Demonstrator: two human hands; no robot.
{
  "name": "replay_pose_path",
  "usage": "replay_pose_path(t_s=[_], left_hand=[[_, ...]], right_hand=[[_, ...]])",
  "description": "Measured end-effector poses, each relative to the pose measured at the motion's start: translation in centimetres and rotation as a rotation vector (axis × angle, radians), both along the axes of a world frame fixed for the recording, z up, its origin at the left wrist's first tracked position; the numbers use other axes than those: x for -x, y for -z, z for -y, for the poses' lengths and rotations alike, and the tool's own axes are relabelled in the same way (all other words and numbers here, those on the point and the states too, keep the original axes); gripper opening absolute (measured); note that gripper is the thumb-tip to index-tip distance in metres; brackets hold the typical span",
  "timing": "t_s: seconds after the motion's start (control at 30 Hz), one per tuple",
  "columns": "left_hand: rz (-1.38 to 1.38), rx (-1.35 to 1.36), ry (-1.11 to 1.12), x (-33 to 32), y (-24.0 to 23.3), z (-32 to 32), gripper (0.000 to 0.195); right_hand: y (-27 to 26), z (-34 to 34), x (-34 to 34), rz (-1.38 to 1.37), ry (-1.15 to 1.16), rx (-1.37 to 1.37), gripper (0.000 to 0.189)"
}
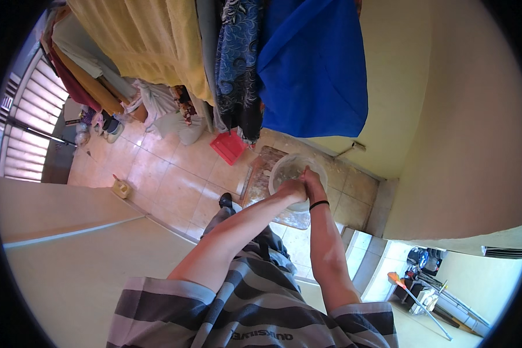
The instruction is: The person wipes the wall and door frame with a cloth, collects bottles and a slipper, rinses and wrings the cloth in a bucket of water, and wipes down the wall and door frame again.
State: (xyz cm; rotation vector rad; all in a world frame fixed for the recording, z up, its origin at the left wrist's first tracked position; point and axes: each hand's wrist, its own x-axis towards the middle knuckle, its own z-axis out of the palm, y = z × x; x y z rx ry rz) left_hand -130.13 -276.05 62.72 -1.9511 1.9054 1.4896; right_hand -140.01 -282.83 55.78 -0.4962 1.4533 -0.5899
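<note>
A whitish plastic bucket [276, 168] stands on a stained, worn board [261, 174] laid on the tiled floor. It seems to contain something pale and wet, which I cannot make out clearly. My left hand [293, 189] is curled over the bucket's opening. Close against it, my right hand [313, 179] has its fingers bent, with a black band [319, 204] around the wrist. Both hands hide what may lie between them, so whether they grip anything is unclear.
Clothes hang ahead, among them a yellow towel [156, 43] and a blue cloth [317, 78]. A red dustpan [229, 147] lies on the floor left of the board. A yellowish container [121, 188] stands by the left wall. A long-handled orange broom [398, 280] leans at lower right.
</note>
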Motion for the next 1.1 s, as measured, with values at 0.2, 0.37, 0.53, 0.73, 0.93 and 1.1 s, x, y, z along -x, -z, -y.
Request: replay_pose_path(t_s=[0.2, 0.37, 0.53, 0.73, 0.93, 1.1], left_hand=[[0.218, 0.048, -0.260, 1.9, 2.0, -1.1, 0.026], [0.366, 0.204, -0.339, 6.6, 2.8, 0.7, 0.020], [0.340, 0.057, -0.307, 5.2, 4.6, -0.3, 0.033], [0.365, 0.125, -0.300, 5.8, 4.8, 0.4, 0.021], [0.033, 0.161, -0.380, -1.1, 1.0, -1.6, 0.020], [-0.231, 1.035, -0.162, -14.5, -2.0, -8.4, 0.030]], right_hand=[[3.3, -1.0, 0.7, -0.139, -0.344, 0.375, 0.014], [10.7, 2.8, 7.7, -0.296, -0.480, 0.687, 0.016], [4.9, -1.3, 3.4, -0.051, -0.303, 0.375, 0.018], [-2.5, -3.2, 2.9, 0.128, -0.269, 0.284, 0.020], [-11.1, -5.0, 0.4, 0.600, -0.226, -0.185, 0.049], [-11.8, -7.9, 0.7, -0.449, -0.316, 0.277, 0.082]])
